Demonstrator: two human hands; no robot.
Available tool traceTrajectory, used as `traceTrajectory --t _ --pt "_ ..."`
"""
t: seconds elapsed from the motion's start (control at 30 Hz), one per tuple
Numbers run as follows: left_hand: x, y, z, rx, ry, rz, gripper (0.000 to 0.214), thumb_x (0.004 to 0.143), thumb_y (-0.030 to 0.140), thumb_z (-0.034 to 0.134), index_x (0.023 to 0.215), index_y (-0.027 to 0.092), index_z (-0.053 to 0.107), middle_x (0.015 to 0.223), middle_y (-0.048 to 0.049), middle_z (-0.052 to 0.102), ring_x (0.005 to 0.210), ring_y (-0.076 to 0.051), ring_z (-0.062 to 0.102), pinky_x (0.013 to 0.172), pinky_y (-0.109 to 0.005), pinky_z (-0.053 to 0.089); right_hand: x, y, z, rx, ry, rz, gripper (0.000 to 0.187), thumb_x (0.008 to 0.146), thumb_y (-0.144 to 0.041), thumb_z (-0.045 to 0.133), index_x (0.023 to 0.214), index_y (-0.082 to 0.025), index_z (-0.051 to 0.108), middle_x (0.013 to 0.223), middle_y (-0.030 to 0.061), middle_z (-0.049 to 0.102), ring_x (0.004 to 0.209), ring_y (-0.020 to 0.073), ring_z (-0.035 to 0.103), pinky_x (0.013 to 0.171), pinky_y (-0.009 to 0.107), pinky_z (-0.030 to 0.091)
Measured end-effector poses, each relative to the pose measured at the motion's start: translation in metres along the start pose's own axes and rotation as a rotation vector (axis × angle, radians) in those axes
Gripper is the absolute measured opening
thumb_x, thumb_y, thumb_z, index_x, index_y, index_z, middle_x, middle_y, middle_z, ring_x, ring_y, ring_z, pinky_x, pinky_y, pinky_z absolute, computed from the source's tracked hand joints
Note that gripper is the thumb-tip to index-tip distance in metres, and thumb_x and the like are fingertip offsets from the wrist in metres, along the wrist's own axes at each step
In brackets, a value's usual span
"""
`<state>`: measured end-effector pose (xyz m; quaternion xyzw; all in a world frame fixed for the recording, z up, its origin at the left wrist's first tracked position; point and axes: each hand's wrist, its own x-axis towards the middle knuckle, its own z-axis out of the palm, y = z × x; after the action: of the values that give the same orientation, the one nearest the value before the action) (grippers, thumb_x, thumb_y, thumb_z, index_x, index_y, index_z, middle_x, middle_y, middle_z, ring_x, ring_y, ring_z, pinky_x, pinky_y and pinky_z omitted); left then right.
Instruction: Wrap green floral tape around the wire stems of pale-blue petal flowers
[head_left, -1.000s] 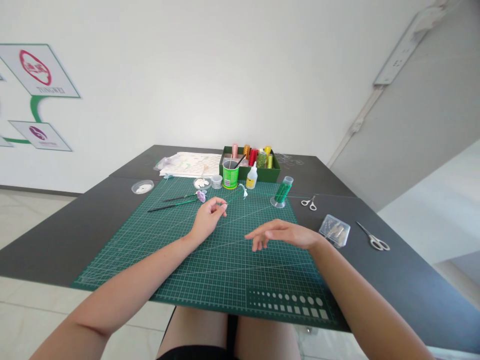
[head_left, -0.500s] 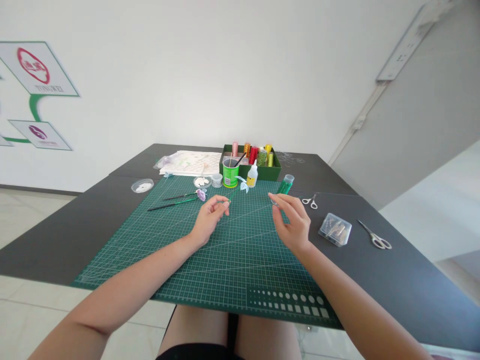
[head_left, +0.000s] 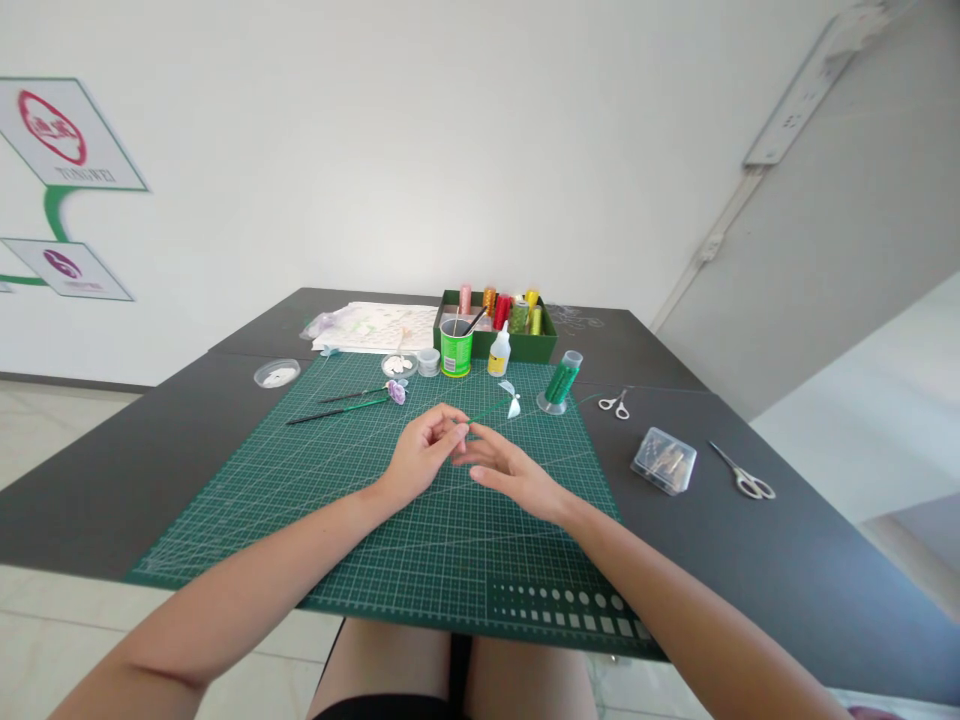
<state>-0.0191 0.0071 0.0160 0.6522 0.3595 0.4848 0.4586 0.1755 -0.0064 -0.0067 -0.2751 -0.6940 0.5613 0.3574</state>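
My left hand [head_left: 421, 450] pinches the lower end of a thin green wire stem [head_left: 487, 409] above the green cutting mat [head_left: 360, 520]. The stem slants up to the right and ends in a small white flower [head_left: 512, 399]. My right hand [head_left: 504, 465] has come in beside the left, fingertips touching at the stem's lower end, its other fingers loosely stretched. A green thread spool on a clear stand [head_left: 559, 384] rises just right of the flower, with a thin green thread running from it.
On the mat lie a purple flower on a green stem [head_left: 360, 400] and a black tool. Behind stand a green cup [head_left: 456, 351], glue bottle [head_left: 499, 352], a box of thread spools [head_left: 504, 322], papers. Two scissors [head_left: 616, 404] [head_left: 742, 474] and a clear case [head_left: 664, 460] lie right.
My right hand went from hovering over the mat out towards the green spool, then back left to meet my left hand at the stem. The white flower has shifted slightly right.
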Motion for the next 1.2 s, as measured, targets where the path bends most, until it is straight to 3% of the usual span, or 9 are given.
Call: traceTrajectory --t 0.07,0.13,0.27,0.33,0.5,0.73,0.9,1.0,1.2 --pt "0.002 -0.001 -0.003 0.059 0.080 0.035 0.029 0.091 0.046 0.066 0.098 0.018 0.066 0.064 0.0018 0.064 0.057 -0.013 0.054 0.059 -0.025 0.042 0.000 -0.008 -0.001 0.010 -0.062 0.108 0.060 0.096 -0.052 0.065 0.148 -0.024 0.054 0.088 0.0017 0.072 0.063 0.0124 0.065 0.065 0.029 0.055" --pt "0.006 -0.001 -0.009 0.064 0.188 0.052 0.028 0.090 0.045 0.067 0.098 0.018 0.066 0.064 0.0020 0.063 0.055 -0.012 0.051 0.056 -0.024 0.038 -0.002 -0.019 -0.013 -0.119 -0.031 0.162 0.045 0.097 -0.056 0.060 0.117 -0.017 0.074 0.058 -0.0062 0.051 0.044 0.0072 0.040 0.046 0.022 0.034" --pt "0.022 0.001 -0.032 -0.058 0.412 0.037 0.029 0.084 0.044 0.072 0.095 0.018 0.065 0.064 0.0031 0.061 0.051 -0.009 0.043 0.050 -0.022 0.030 -0.009 -0.037 -0.066 -0.289 0.395 0.054 0.056 0.090 -0.064 0.064 0.058 -0.018 0.063 0.048 -0.0059 0.034 0.047 0.0078 0.028 0.046 0.025 0.019" --pt "0.030 0.001 -0.045 -0.120 0.486 0.028 0.032 0.080 0.044 0.075 0.095 0.018 0.064 0.064 0.0032 0.061 0.051 -0.009 0.040 0.048 -0.021 0.027 -0.015 -0.042 -0.097 -0.240 0.625 -0.001 0.055 0.084 -0.065 0.070 0.056 -0.019 0.058 0.047 -0.0066 0.033 0.046 0.0078 0.026 0.046 0.026 0.019" --pt "0.038 0.001 -0.060 -0.187 0.522 -0.019 0.033 0.075 0.042 0.077 0.094 0.017 0.064 0.063 0.0034 0.059 0.046 -0.007 0.034 0.044 -0.020 0.020 -0.040 -0.042 -0.161 -0.165 0.879 -0.010 0.055 0.069 -0.067 0.081 0.055 -0.021 0.053 0.045 -0.0086 0.029 0.042 0.0068 0.022 0.045 0.026 0.017" --pt "0.028 0.002 -0.041 -0.059 0.297 -0.088 0.031 0.079 0.046 0.073 0.091 0.018 0.065 0.061 0.0031 0.060 0.045 -0.007 0.031 0.045 -0.021 0.020 -0.069 -0.030 -0.204 -0.782 1.127 0.287 0.043 0.074 -0.058 0.067 0.054 -0.021 0.059 0.047 -0.0014 0.043 0.051 0.0145 0.038 0.054 0.030 0.030" --pt "0.011 0.004 -0.020 0.100 0.077 -0.080 0.025 0.087 0.042 0.065 0.093 0.018 0.066 0.060 0.0022 0.062 0.048 -0.011 0.041 0.049 -0.023 0.029 -0.043 -0.032 -0.168 -1.057 1.140 0.021 0.023 0.083 -0.033 0.056 0.077 -0.019 0.072 0.084 0.0108 0.071 0.086 0.0267 0.063 0.084 0.042 0.047" --pt "0.001 0.005 -0.008 0.148 0.043 -0.048 0.022 0.091 0.039 0.062 0.095 0.018 0.066 0.062 0.0020 0.063 0.053 -0.012 0.049 0.053 -0.024 0.035 -0.019 -0.030 -0.116 -0.821 0.862 -0.107 0.021 0.088 -0.032 0.057 0.089 -0.021 0.075 0.097 0.0104 0.075 0.096 0.0267 0.068 0.094 0.044 0.050" --pt "-0.010 0.006 0.005 0.147 0.013 -0.018 0.021 0.095 0.038 0.060 0.097 0.018 0.066 0.064 0.0025 0.064 0.057 -0.013 0.053 0.058 -0.024 0.040 0.002 -0.020 -0.020 -0.044 0.170 0.039 0.037 0.085 -0.027 0.067 0.122 -0.027 0.072 0.133 0.0069 0.070 0.127 0.0251 0.062 0.120 0.050 0.037"
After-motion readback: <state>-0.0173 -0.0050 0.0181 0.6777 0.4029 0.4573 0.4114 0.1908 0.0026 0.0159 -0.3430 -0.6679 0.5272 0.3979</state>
